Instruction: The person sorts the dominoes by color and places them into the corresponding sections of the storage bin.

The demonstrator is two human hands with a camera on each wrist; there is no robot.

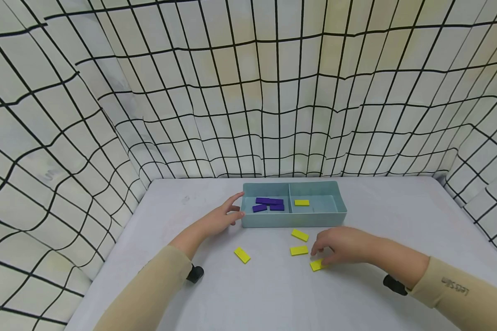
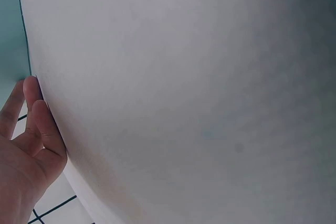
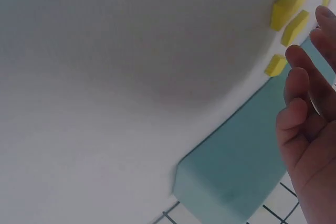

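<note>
At the left end of a pale blue two-compartment tray [image 1: 294,220], my left hand [image 1: 217,220] rests its fingertips on the wall, thumb and forefinger spread apart. In the left wrist view, the other fingers [image 2: 47,124] of this hand are bent beside the tray. My right hand [image 1: 343,246] is low over the table, its fingertips right at a yellow block [image 1: 316,265] that it partly covers. Its fingers are loosely bent, with no block between them in the right wrist view. Close by lie two more yellow blocks, one flat [image 1: 299,250] and one angled [image 1: 300,235].
Another yellow block [image 1: 242,255] lies left of the others. Several purple blocks [image 1: 269,201] are in the tray's left compartment, and one yellow block [image 1: 302,202] is in the right one. White walls with black grid netting [image 1: 273,110] enclose the white table [image 1: 248,299].
</note>
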